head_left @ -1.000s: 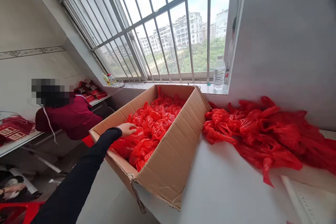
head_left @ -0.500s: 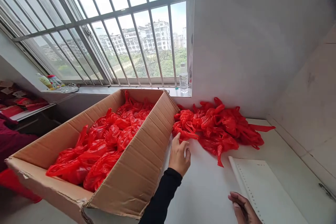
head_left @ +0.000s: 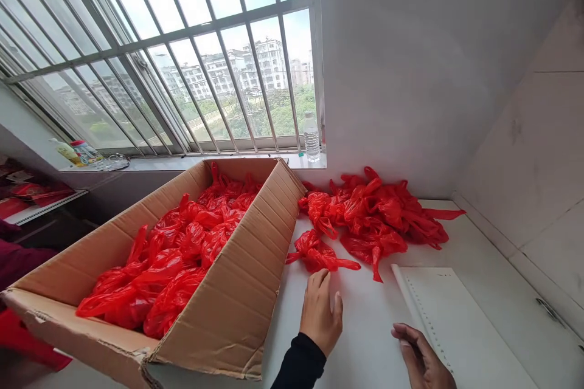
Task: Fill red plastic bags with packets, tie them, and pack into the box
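Observation:
A small knotted red plastic bag (head_left: 314, 251) lies on the white table (head_left: 356, 322), just right of the cardboard box. My left hand (head_left: 322, 313) is at its near edge, fingertips at the red plastic and thumb held apart. Lower right, my right hand (head_left: 422, 355) hovers beside a white ring-holed sheet or pad (head_left: 465, 322), fingers and thumb apart with nothing between them. Behind the small bag, a heap of red bags (head_left: 378, 209) rests against the wall. What the bags contain cannot be made out.
An open cardboard box (head_left: 237, 292) full of red bags (head_left: 182, 243) takes up the left side. On the windowsill stand a clear bottle (head_left: 311, 138) and some packets (head_left: 82, 152). Part of a person in a dark red sleeve (head_left: 27, 261) shows at the far left.
One red bag has come toward me, away from the heap, along with my left hand. My right hand has shifted little. The view has turned slightly right.

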Motion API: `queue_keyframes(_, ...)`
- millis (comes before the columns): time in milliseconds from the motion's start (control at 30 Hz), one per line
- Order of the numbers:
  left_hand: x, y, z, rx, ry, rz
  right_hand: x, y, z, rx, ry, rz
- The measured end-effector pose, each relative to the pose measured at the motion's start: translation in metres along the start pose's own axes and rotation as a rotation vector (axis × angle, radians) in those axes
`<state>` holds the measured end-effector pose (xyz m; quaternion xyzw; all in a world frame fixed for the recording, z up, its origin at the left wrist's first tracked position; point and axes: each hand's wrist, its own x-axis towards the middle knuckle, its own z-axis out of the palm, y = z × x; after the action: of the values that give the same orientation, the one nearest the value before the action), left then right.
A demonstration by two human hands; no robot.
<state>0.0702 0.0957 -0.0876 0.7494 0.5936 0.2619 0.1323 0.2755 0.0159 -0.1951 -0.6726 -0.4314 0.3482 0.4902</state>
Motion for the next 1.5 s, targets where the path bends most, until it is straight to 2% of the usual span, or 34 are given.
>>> queue_keyframes(133,-0.054,0.021,0.023,-0.134,0.037,0.160,0.006,0.009,-0.004,0.006,-0.065,-0.052)
queue_keyframes(200,-0.072,0.026,0.031,-0.256,0.097,0.278,0.008,0.010,-0.007,-0.022,-0.083,-0.085)
queue_keyframes(267,-0.081,0.027,0.032,-0.317,0.178,0.341,0.006,0.009,-0.009,-0.048,-0.089,-0.117)
queue_keyframes(367,-0.084,0.021,0.021,-0.211,0.230,0.282,-0.001,0.002,-0.012,-0.060,-0.111,-0.178)
queue_keyframes(500,-0.087,0.013,0.007,-0.146,0.098,0.178,-0.020,-0.024,-0.014,-0.026,-0.179,-0.152)
queue_keyframes(600,-0.095,0.013,0.006,-0.207,0.037,0.144,-0.037,-0.048,-0.016,0.041,-0.200,-0.091)
queue_keyframes(667,-0.103,0.017,0.007,-0.262,0.012,0.119,-0.047,-0.057,-0.020,0.042,-0.205,-0.107)
queue_keyframes(900,-0.128,0.027,0.014,-0.504,-0.023,0.061,-0.060,-0.052,-0.046,-0.274,-0.211,-0.330)
queue_keyframes(1067,-0.127,0.026,0.012,-0.369,-0.110,0.088,-0.064,-0.059,-0.053,-0.318,-0.179,-0.310)
queue_keyframes(1167,-0.122,0.019,0.005,-0.326,-0.049,0.041,-0.059,-0.061,-0.061,-0.314,-0.087,-0.231)
queue_keyframes(1267,-0.118,0.008,-0.007,-0.403,0.064,-0.090,-0.050,-0.060,-0.073,-0.287,0.038,-0.123)
queue_keyframes(1333,-0.117,0.003,-0.014,-0.436,0.116,-0.139,-0.047,-0.061,-0.078,-0.277,0.078,-0.088)
queue_keyframes(1400,-0.118,0.003,-0.018,-0.432,0.141,-0.092,-0.047,-0.065,-0.078,-0.288,0.063,-0.175)
queue_keyframes(1500,-0.119,0.013,-0.017,-0.389,0.086,0.062,-0.050,-0.074,-0.068,-0.374,-0.043,-0.384)
